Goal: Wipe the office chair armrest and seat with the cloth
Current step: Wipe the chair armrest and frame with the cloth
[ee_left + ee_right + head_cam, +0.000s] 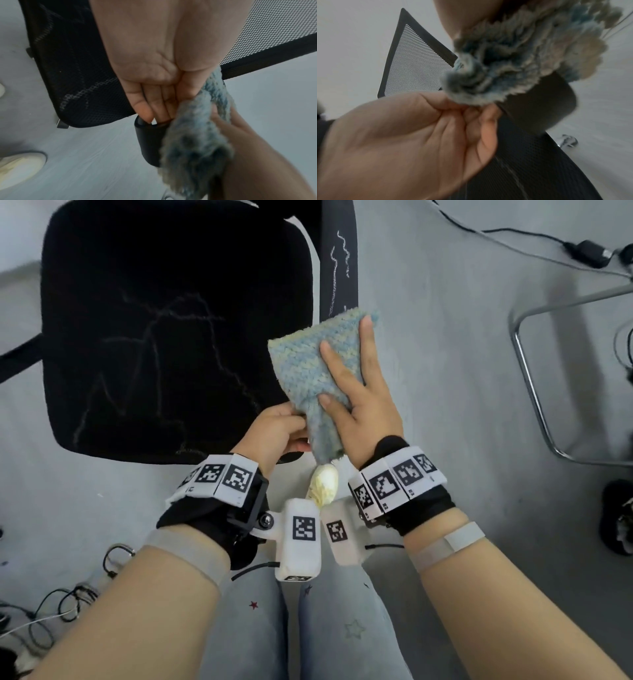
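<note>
Both forearms reach forward side by side, bare, each with a black wrist strap carrying white tags. The right hand (359,385) lies palm down on the cloth (308,364), which serves as the landmark: its fingers are straight and spread across the cloth's right half, the thumb (334,404) pressed on the cloth's lower part. The left hand (274,433) sits just below and left of the cloth, knuckles up, its fingers (481,121) curled in and pinching the cloth's bunched lower end against the thumb. The two hands are close together, nearly touching at the cloth's lower end.
</note>
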`<state>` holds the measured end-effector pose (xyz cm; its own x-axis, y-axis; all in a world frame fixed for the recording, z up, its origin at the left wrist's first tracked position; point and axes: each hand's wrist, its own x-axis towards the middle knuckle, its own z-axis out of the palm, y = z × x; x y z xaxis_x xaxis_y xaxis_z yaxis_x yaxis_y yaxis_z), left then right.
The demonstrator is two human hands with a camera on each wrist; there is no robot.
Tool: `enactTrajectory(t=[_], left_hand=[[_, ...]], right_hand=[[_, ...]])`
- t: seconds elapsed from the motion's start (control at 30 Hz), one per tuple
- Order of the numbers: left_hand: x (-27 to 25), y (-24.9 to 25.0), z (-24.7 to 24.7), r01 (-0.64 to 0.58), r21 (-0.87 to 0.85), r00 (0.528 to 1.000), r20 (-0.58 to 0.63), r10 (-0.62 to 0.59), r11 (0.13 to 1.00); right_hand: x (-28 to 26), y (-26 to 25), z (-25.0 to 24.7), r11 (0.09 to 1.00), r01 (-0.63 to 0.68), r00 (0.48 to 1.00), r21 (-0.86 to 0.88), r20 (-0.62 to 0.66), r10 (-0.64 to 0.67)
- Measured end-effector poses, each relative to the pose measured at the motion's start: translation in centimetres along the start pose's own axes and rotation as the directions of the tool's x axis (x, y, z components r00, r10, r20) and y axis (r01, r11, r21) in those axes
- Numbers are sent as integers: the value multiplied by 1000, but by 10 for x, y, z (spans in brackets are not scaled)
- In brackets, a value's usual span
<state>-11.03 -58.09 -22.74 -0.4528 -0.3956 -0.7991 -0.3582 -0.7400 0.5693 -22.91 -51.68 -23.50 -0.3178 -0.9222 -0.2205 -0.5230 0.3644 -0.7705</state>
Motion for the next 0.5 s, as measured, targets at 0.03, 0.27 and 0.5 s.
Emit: enactTrajectory(t=[0.03, 0.27, 0.5], left_hand=[[0, 0, -1, 8, 10, 1000, -5, -8, 1000], [-6, -7, -9, -31, 231, 999, 18, 28, 972], [-9, -16, -7, -115, 336, 989, -46, 138, 935]], right_hand=[[12, -3, -3, 1000, -11, 1000, 1, 1, 11], [94, -14, -13, 978, -86, 993, 192, -57, 99], [-24, 0, 12, 988, -42, 995, 146, 92, 28]])
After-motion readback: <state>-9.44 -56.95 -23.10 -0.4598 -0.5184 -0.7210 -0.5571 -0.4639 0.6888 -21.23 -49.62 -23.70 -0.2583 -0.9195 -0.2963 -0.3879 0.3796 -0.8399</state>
